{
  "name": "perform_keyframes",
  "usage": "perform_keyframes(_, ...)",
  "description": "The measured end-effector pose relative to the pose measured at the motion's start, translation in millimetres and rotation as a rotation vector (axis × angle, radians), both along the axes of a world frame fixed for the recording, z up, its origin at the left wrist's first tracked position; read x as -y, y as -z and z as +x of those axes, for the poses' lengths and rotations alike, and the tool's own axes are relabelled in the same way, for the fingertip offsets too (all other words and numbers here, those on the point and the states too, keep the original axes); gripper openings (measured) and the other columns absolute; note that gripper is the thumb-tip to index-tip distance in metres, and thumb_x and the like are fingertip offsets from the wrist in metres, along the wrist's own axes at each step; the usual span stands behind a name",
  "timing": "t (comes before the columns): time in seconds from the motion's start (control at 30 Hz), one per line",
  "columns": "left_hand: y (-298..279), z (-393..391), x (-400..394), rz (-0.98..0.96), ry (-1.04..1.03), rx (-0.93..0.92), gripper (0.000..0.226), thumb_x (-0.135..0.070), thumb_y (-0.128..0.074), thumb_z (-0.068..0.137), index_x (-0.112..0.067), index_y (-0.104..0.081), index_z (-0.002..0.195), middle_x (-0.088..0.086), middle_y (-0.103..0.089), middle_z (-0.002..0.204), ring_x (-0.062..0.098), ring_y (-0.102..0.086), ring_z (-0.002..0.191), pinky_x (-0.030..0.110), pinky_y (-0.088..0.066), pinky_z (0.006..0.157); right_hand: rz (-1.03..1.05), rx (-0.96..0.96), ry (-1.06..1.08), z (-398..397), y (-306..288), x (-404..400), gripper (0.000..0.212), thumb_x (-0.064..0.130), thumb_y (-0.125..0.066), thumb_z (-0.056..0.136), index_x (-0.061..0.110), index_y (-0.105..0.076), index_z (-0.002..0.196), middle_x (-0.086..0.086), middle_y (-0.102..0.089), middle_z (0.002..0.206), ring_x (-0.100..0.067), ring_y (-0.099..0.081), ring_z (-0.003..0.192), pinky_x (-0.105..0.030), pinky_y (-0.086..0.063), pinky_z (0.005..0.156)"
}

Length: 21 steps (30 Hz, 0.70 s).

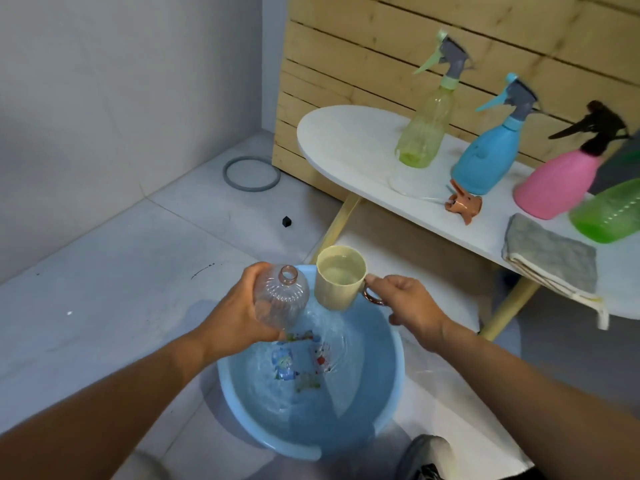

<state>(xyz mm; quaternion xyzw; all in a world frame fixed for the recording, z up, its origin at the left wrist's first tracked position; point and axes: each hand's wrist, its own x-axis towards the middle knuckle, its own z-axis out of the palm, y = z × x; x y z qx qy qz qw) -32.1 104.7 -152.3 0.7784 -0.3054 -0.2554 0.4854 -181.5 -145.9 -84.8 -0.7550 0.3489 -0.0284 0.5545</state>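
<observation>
My left hand (239,313) grips a clear ribbed plastic bottle (280,299) with an open pinkish neck, held tilted over a blue basin (391,375) of water on the floor. My right hand (408,306) holds a cream mug (339,277) by its brown handle, upright and filled with water, right beside the bottle's neck. The basin's bottom has a cartoon print under rippling water. An orange spray head (464,204) with its tube lies loose on the white table (346,143).
On the white table stand a yellow-green spray bottle (424,133), a blue one (488,157), a pink one (561,181) and a green bottle (609,213), with a folded grey cloth (550,258). A grey ring (251,174) and a small black piece (286,221) lie on the tiled floor. A shoe (426,459) is beside the basin.
</observation>
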Motion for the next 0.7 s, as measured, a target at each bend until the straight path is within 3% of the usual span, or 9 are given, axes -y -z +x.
perform_keyframes(0.1, -33.2, 9.8, -0.6, 0.054, 0.124, 0.011, 0.124, -0.020, -0.099, 0.057, -0.051, -0.023, 0.149, -0.020, -0.053, 0.135, 0.005, -0.061, 0.119, 0.025, -0.055, 0.093, -0.059, 0.046, -0.016, 5.5, -37.9, 5.7, 0.038, 0.048, -0.066, 0.093, 0.019, -0.054, 0.072, -0.004, -0.048, 0.068, -0.013, -0.039, 0.059, -0.021, -0.032, 0.049)
perform_keyframes(0.2, -62.6, 13.5, 2.9, 0.018, 0.168, -0.026, 0.112, -0.004, -0.095, 0.064, -0.042, -0.029, 0.145, -0.010, -0.054, 0.136, 0.007, -0.062, 0.120, 0.026, -0.058, 0.093, -0.107, 0.080, -0.045, 9.6, -70.0, 8.2, 0.042, 0.054, -0.065, 0.091, 0.022, -0.045, 0.071, -0.006, -0.038, 0.076, -0.022, -0.034, 0.070, -0.028, -0.035, 0.056)
perform_keyframes(0.33, -89.7, 12.9, 8.3, -0.005, 0.178, -0.145, 0.109, -0.009, -0.094, 0.063, -0.044, -0.030, 0.144, -0.011, -0.056, 0.138, 0.002, -0.062, 0.122, 0.031, -0.056, 0.099, -0.144, 0.136, -0.052, 13.7, -98.7, 7.7, 0.044, 0.053, -0.066, 0.091, 0.026, -0.041, 0.067, 0.001, -0.035, 0.068, -0.013, -0.033, 0.062, -0.027, -0.034, 0.057)
perform_keyframes(0.53, -109.6, 7.7, 13.8, -0.071, 0.161, -0.202, 0.100, 0.005, -0.088, 0.072, -0.043, -0.033, 0.141, -0.017, -0.057, 0.135, -0.005, -0.063, 0.116, 0.019, -0.056, 0.086, -0.176, 0.220, 0.000, 17.6, -121.4, 10.3, 0.045, 0.050, -0.065, 0.092, 0.027, -0.039, 0.063, 0.009, -0.035, 0.058, -0.008, -0.033, 0.053, -0.024, -0.033, 0.053)
perform_keyframes(0.7, -101.9, 12.4, 18.8, -0.091, 0.089, -0.155, 0.104, -0.007, -0.096, 0.066, -0.041, -0.032, 0.140, -0.015, -0.057, 0.134, -0.006, -0.062, 0.115, 0.022, -0.056, 0.093, -0.253, 0.262, 0.029, 24.9, -132.1, 13.1, 0.047, 0.051, -0.067, 0.090, 0.021, -0.042, 0.063, 0.005, -0.034, 0.059, -0.015, -0.033, 0.060, -0.031, -0.034, 0.059)
